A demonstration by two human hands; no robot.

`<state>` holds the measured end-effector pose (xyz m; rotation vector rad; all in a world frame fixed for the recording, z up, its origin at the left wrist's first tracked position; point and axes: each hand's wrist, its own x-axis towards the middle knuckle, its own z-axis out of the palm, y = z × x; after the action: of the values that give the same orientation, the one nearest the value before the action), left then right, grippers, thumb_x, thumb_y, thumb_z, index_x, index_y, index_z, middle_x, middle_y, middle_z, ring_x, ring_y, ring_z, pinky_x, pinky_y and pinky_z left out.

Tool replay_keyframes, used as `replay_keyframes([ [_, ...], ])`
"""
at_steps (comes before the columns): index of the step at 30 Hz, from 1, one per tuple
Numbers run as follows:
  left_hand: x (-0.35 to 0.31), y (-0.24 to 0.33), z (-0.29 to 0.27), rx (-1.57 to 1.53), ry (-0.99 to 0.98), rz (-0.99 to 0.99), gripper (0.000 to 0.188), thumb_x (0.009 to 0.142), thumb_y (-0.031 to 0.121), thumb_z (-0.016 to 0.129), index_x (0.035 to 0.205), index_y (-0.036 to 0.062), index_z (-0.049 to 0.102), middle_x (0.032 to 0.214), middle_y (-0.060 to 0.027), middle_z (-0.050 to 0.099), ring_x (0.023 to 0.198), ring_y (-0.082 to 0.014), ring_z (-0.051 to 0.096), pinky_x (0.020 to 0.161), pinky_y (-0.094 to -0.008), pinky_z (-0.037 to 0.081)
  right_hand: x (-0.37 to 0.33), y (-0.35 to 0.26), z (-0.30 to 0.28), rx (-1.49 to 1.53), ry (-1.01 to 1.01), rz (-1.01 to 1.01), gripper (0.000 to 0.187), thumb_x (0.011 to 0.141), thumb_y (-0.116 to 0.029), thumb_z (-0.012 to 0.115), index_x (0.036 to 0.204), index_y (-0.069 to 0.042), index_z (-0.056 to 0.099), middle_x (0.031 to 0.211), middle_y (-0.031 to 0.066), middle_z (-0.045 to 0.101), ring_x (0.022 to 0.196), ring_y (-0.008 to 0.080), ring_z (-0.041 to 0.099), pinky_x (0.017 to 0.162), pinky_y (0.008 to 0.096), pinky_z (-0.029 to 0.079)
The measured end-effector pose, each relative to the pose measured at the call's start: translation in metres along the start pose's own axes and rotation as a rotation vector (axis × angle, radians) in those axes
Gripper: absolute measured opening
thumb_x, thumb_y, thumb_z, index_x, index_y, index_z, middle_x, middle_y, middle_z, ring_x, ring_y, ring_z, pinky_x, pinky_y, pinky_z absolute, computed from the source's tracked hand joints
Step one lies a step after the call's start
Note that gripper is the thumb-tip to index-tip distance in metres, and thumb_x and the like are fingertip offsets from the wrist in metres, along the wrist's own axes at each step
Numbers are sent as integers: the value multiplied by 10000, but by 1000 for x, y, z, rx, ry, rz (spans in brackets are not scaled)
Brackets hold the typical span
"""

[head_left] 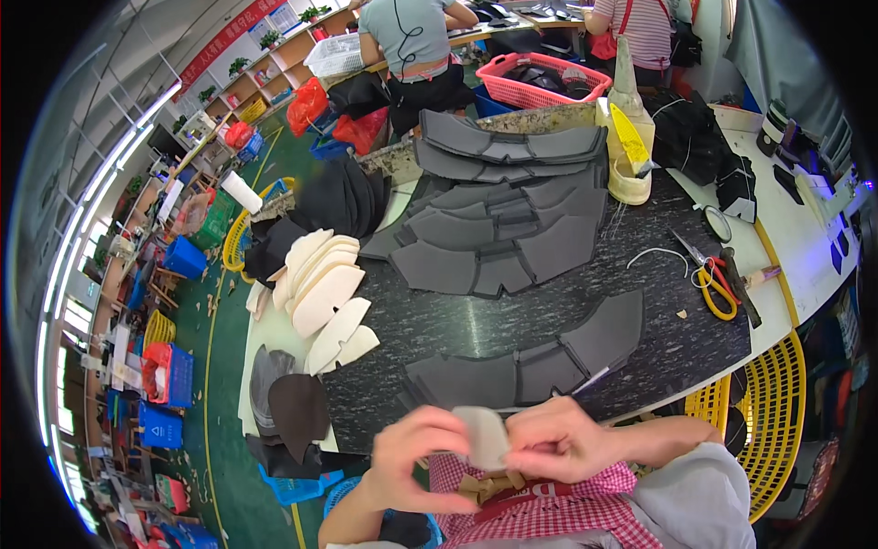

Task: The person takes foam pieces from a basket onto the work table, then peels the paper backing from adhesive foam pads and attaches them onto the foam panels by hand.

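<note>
Both hands up at the near edge of the counter [672, 320], in front of a checked apron [599, 499], with a pale rounded piece [485, 437] between them. Right hand [562, 441]: fingers pinched on the piece's right edge, low down. Left hand [416, 462]: fingers curved at its left edge, thumb well below; can't tell if they actually grip. Small tan scrap [483, 485] just under the piece, hard to make out. Blue basket [297, 487] below the counter at left, yellow basket [776, 425] off the right side. Just beyond the hands, one seamed dark grey panel [540, 366] lies flat near the edge. Left of it, a dark brown piece [299, 412] overlaps a grey one; past those, cream pieces [320, 274] fanned out, overlapping. Right side: scissors [720, 297] with yellow handles, near a thin white cord [658, 252]. Mid-counter: more grey panels [494, 261] in overlapping rows, black pieces [338, 197] heaped to their left. Far right corner of the rows: pale cone stand [629, 183] with a yellow item [629, 137] in it. Past the counter: pink basket [544, 87] of dark pieces, between two people, one in a grey top [402, 32], one in a striped top [647, 32].
</note>
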<state>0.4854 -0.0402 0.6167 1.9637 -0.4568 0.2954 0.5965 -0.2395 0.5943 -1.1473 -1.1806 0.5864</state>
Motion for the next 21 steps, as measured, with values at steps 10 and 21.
replay_keyframes([
  [10,7,-13,25,-468,-179,-148,160,698,59,753,696,6,603,827,-87,552,754,-187,552,650,-298,428,-16,8,6,129,-108,34,193,883,-169,622,792,0,604,686,45,551,611,134,519,555,287,391],
  [21,8,-47,44,-1405,474,222,224,940,436,438,979,277,590,1004,-52,499,738,-180,510,922,-577,373,-72,31,-4,-62,-350,560,257,776,-144,650,631,-1,493,599,163,593,641,270,640,628,352,494],
])
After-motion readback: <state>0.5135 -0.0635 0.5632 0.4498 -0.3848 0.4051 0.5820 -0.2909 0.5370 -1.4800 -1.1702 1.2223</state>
